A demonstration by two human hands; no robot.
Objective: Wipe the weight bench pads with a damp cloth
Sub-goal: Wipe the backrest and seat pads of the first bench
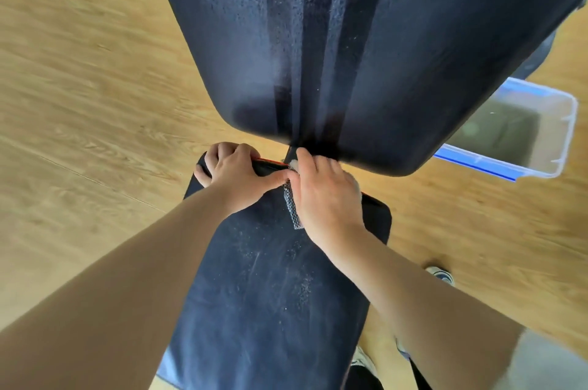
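My left hand curls its fingers over the seat pad edge to steady it while my right hand clamps the cloth against the gap under the back pad.

We see a wooden floor carrying the bench's 2 dark pads: the seat pad near, the back pad beyond a narrow gap. A patterned cloth lies at the seat pad's far edge, held under the right hand. The left hand grips that edge beside it. A clear, blue-trimmed tub of murky water stands on the floor to the right.
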